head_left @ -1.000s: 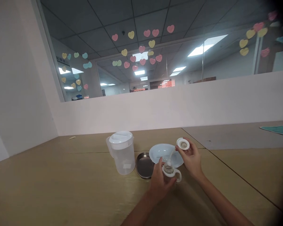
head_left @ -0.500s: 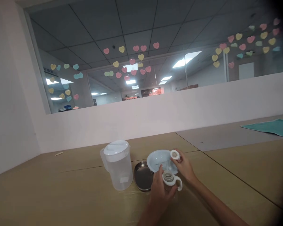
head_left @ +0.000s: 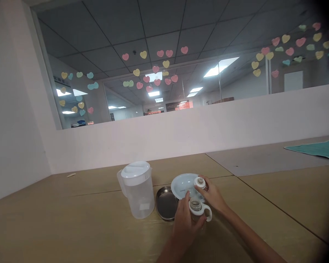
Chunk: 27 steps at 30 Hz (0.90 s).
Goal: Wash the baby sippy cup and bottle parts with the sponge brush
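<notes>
My left hand (head_left: 185,224) is wrapped round a clear baby bottle (head_left: 196,205), which stands upright with its mouth uncovered. A white ring with a loop handle sits about the bottle's neck, the loop on the right side. In my right hand (head_left: 212,193) is a white bottle cap (head_left: 200,182), gripped by its edge just above and behind the bottle mouth, apart from it. Behind the cap lies a pale blue bowl (head_left: 178,184), partly hidden by my hands. A dark metal tray (head_left: 166,204) is beside my left fingers.
A translucent lidded pitcher (head_left: 139,193) stands left of the tray, its handle to the left. A teal cloth (head_left: 318,149) lies at the far right. A small flat pale piece (head_left: 71,175) rests far left. Behind the table rises a white wall (head_left: 153,140) with a window above.
My right hand has shifted the cap slightly left and down and turned it so its top faces more upward. My left hand keeps the bottle in place. The view has tilted slightly.
</notes>
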Available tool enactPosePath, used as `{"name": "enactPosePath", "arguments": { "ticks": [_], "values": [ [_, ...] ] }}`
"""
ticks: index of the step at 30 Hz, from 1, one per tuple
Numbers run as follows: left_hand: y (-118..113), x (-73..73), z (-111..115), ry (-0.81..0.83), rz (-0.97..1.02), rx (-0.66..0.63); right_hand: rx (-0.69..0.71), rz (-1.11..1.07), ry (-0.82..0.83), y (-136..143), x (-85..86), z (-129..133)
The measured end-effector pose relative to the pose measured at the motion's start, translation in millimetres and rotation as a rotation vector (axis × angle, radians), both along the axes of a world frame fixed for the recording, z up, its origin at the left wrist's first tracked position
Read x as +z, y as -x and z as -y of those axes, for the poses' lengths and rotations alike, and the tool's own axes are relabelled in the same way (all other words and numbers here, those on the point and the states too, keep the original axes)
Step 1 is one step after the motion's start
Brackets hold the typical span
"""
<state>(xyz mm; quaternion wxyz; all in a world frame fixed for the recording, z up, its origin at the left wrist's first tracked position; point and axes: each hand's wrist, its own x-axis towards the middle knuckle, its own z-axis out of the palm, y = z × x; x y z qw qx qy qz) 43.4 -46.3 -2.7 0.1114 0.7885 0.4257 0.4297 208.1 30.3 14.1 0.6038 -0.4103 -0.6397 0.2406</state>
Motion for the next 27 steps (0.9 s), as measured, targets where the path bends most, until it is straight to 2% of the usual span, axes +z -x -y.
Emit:
{"name": "enactPosePath", "arguments": {
  "ticks": [4, 11, 16, 23, 27],
  "values": [
    [0.5, -1.6, -1.3, -0.020, -0.013, -0.005, 0.071, 0.006, 0.061, 0.5, 2.9, 2.0],
    [-0.4, 0.2, 0.6, -0.022, -0.018, -0.001, -0.102, -0.004, -0.018, -5.8, -1.6, -7.3],
    [-0.3, 1.6, 1.3, -0.025, -0.023, -0.003, -0.064, 0.094, -0.020, -8.1, -2.7, -6.0],
    [-0.1, 3.7, 0.6, -0.042, -0.040, -0.008, -0.309, 0.370, 0.004, -12.5, -2.6, -1.8],
    [-0.3, 4.5, 1.3, -0.040, -0.050, 0.002, -0.361, 0.451, -0.020, -15.5, -2.3, -1.4]
  ]
}}
